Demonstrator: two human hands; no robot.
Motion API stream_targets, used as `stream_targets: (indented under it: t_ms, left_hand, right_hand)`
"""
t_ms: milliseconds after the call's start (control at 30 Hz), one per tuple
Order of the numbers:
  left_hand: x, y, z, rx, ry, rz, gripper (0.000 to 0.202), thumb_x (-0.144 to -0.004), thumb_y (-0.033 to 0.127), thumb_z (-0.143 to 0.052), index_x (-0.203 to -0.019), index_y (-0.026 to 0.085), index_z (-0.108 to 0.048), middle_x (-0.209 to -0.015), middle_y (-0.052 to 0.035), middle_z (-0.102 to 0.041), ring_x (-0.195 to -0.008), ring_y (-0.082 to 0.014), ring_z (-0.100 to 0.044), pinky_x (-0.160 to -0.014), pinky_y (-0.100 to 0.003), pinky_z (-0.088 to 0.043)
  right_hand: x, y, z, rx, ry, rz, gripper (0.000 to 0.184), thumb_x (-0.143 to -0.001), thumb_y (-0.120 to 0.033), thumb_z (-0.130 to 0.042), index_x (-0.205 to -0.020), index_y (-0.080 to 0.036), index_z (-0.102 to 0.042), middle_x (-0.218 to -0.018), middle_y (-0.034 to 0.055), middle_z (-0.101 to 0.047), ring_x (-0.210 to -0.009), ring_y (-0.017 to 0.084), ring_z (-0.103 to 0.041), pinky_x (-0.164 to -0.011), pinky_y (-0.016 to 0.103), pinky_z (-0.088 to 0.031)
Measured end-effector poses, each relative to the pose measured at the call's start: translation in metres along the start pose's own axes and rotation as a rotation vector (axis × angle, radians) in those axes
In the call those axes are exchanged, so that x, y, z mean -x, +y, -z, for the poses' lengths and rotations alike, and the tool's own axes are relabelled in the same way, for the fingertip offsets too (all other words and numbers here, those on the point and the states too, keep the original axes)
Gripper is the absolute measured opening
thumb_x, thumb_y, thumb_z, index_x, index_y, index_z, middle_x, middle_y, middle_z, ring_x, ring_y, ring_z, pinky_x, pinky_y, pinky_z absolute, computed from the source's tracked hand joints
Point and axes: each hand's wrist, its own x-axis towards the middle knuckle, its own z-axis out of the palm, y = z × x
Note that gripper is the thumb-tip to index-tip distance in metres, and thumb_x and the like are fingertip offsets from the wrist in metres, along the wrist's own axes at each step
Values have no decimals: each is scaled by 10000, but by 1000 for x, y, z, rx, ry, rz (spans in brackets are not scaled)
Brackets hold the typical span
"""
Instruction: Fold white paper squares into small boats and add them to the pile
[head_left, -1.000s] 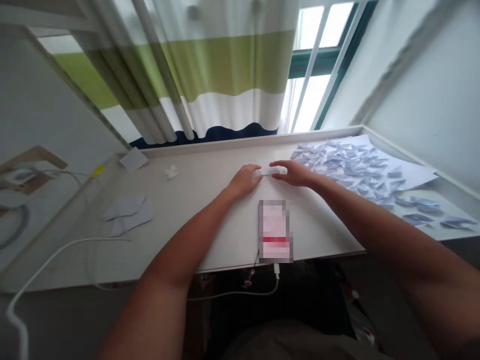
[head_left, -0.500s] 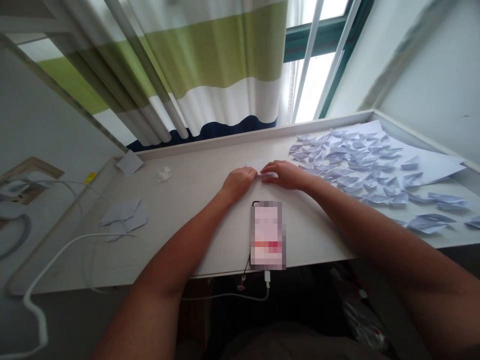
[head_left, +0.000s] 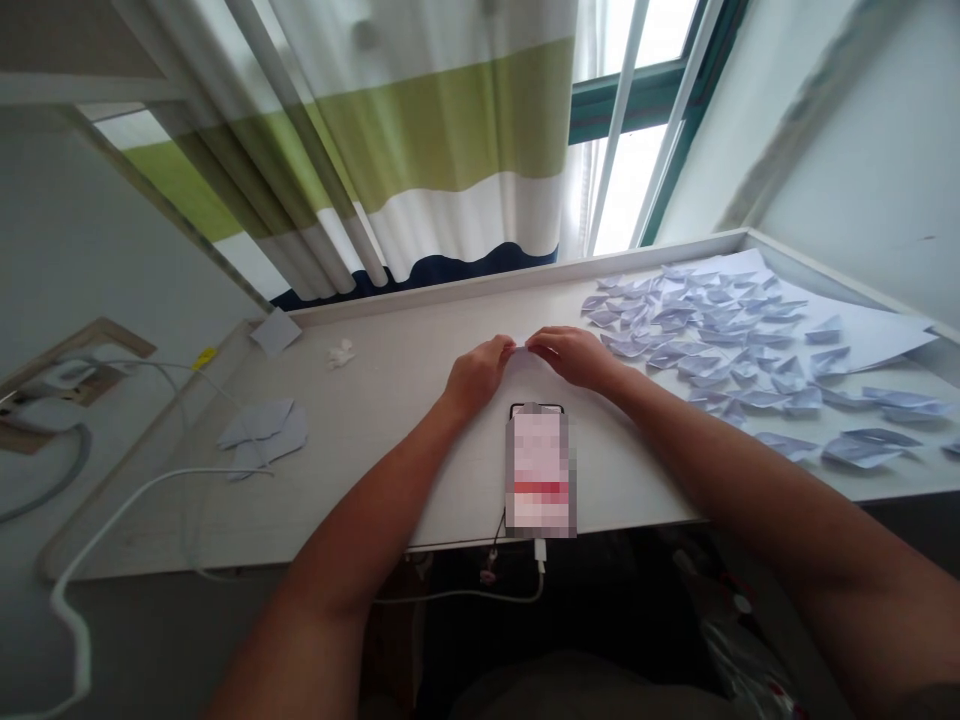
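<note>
My left hand (head_left: 480, 372) and my right hand (head_left: 571, 354) meet at the middle of the white desk (head_left: 375, 430). Both are closed in a pinch on a small white piece of paper (head_left: 520, 347), which is mostly hidden between the fingertips. A phone (head_left: 540, 468) lies just in front of my hands, near the desk's front edge, with a cable plugged into its near end.
Several small folded paper pieces (head_left: 705, 340) cover the right part of the desk, on a large white sheet (head_left: 877, 335). Loose paper sheets (head_left: 262, 435) lie at the left, a crumpled scrap (head_left: 339, 352) and a square sheet (head_left: 274, 330) farther back. A white cable (head_left: 112, 510) loops off the left edge.
My hands have drawn closer together, fingertips now touching over the paper, which showed more plainly a second ago. The view shifted slightly.
</note>
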Motion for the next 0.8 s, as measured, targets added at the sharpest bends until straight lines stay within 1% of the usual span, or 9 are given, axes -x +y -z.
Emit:
stream_targets:
  t_ms: [67, 100, 200, 333, 433, 533, 600, 700, 800]
  left_hand:
    - [0, 1, 1, 47, 10, -19, 310, -1121, 307, -563, -1405, 241, -669, -1399, -93, -786, -1164, -248, -780, -1003, -344, -579]
    - [-1, 0, 2, 54, 12, -29, 327, -1116, 295, -570, -1421, 235, -672, -1428, -97, -774, -1213, -254, -768, -1035, -356, -576]
    - [-3, -5, 3, 17, 14, -47, 253, -1098, 258, -596, -1283, 248, -768, -1394, -79, -794, -1310, -269, -732, -1082, -380, -566]
    - [-5, -13, 5, -28, 24, -64, 208, -1090, 274, -620, -1186, 276, -804, -1334, -62, -816, -1292, -273, -734, -1023, -382, -576]
    - [-7, -15, 6, -82, 29, -72, 220, -1099, 289, -597, -1187, 270, -797, -1312, -74, -818, -1245, -276, -741, -965, -366, -574]
    - [-9, -14, 7, -116, 81, -82, 248, -1115, 301, -553, -1193, 251, -783, -1290, -99, -814, -1197, -268, -740, -949, -345, -561]
    - [-10, -12, 7, -122, 129, -100, 281, -1134, 331, -514, -1194, 243, -774, -1281, -107, -810, -1191, -261, -735, -965, -334, -552]
    - [-11, -9, 8, -123, 181, -135, 340, -1157, 376, -456, -1201, 243, -766, -1289, -104, -806, -1227, -250, -726, -992, -320, -545]
    - [-12, -7, 7, -107, 174, -177, 327, -1152, 367, -475, -1267, 247, -756, -1329, -101, -796, -1314, -250, -702, -1048, -326, -540]
  right_hand:
    - [1, 0, 2, 17, 39, -41, 344, -1131, -240, -513, -1246, -212, -835, -1315, 116, -822, -1185, 305, -763, -1026, 415, -555]
    - [1, 0, 4, 24, 49, -60, 346, -1132, -247, -514, -1246, -212, -838, -1320, 112, -822, -1188, 308, -764, -1019, 413, -555]
    - [2, 1, 7, 26, 68, -112, 329, -1128, -268, -536, -1221, -240, -851, -1312, 87, -829, -1198, 307, -760, -1022, 412, -553]
    - [2, 0, 7, 4, 71, -116, 306, -1129, -306, -565, -1199, -246, -857, -1313, 84, -825, -1225, 312, -744, -1064, 426, -540]
    - [3, -1, 6, -34, 53, -73, 318, -1132, -323, -581, -1328, -233, -815, -1398, 107, -790, -1295, 325, -714, -1100, 449, -535]
    - [5, -1, 7, -72, 48, -3, 360, -1130, -351, -600, -1431, -232, -759, -1473, 106, -753, -1369, 312, -675, -1134, 446, -530]
    - [5, 0, 8, -86, 73, 7, 347, -1144, -328, -558, -1394, -235, -780, -1457, 93, -764, -1356, 293, -683, -1138, 438, -532]
    - [4, 2, 8, -87, 130, -39, 336, -1141, -280, -532, -1284, -254, -834, -1384, 67, -802, -1320, 289, -705, -1132, 444, -540]
    - [2, 2, 8, -83, 186, -102, 305, -1118, -267, -571, -1210, -280, -861, -1327, 55, -826, -1309, 308, -713, -1129, 470, -546]
